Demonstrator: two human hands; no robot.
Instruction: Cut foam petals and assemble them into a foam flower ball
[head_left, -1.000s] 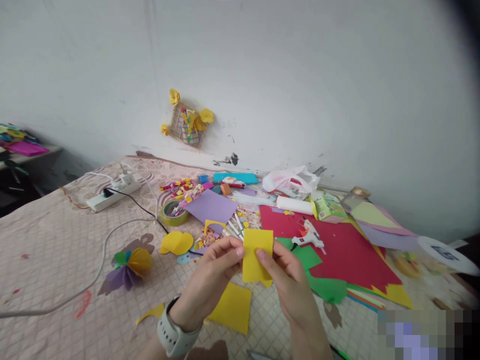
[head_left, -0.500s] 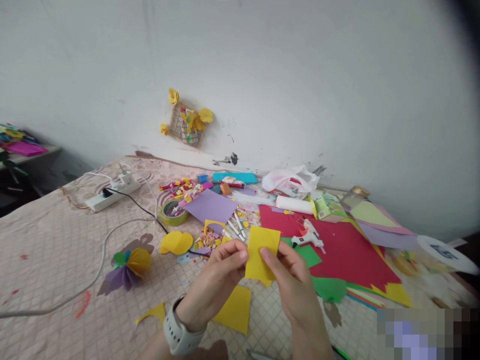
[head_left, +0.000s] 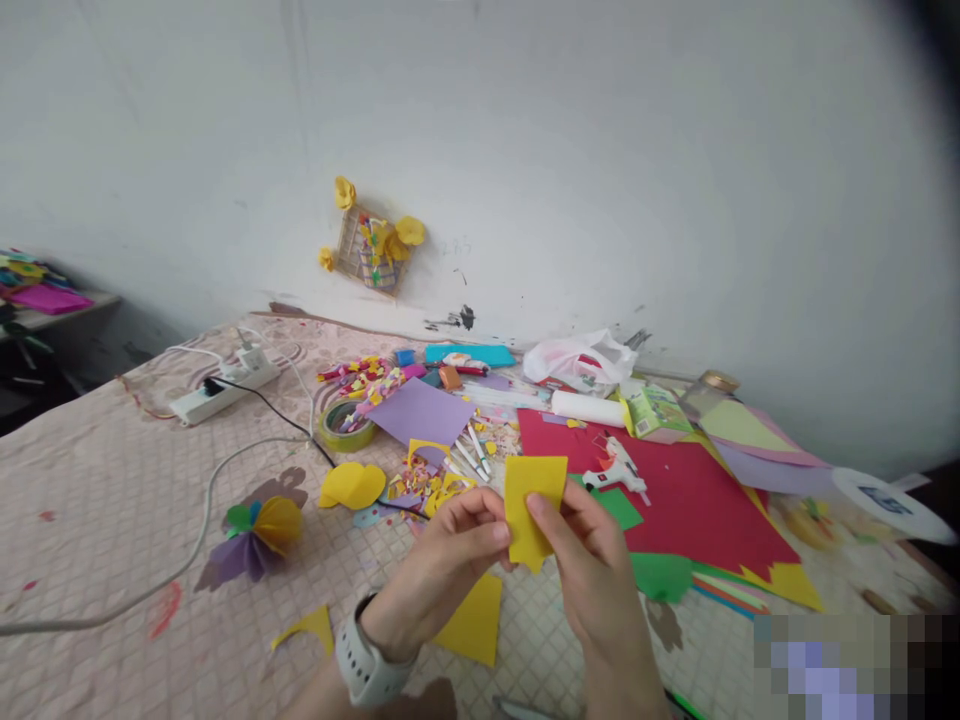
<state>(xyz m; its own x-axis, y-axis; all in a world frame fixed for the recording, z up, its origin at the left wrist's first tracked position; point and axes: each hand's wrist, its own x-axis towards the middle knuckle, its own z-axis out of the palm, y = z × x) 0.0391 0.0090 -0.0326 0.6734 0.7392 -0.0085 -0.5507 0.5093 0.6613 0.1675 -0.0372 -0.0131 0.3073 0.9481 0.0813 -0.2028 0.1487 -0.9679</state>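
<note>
A small yellow rectangular sheet (head_left: 534, 480) is held up in front of me above the table, its lower edge uneven; whether it is folded or several layers I cannot tell. My right hand (head_left: 594, 560) grips it, thumb flat on the near face and fingers behind. At its left edge my left hand (head_left: 465, 545) pinches with thumb and forefinger; a white watch sits on that wrist. Below the hands lies a larger yellow sheet (head_left: 472, 625), partly covered by the left forearm. A curved yellow offcut (head_left: 309, 630) rests to the left.
A hot glue gun (head_left: 619, 468) stands on a red sheet (head_left: 697, 505) at right. Rolls of tape (head_left: 346, 428), yellow petal shapes (head_left: 352, 485) and a paper flower (head_left: 259, 535) lie leftward. A cord runs from the power strip (head_left: 225, 390). Scissors-like metal (head_left: 521, 708) shows at the bottom edge.
Both hands and the yellow sheet have shifted slightly to the right. The sheet is turned a little more upright. Things on the table stay where they were.
</note>
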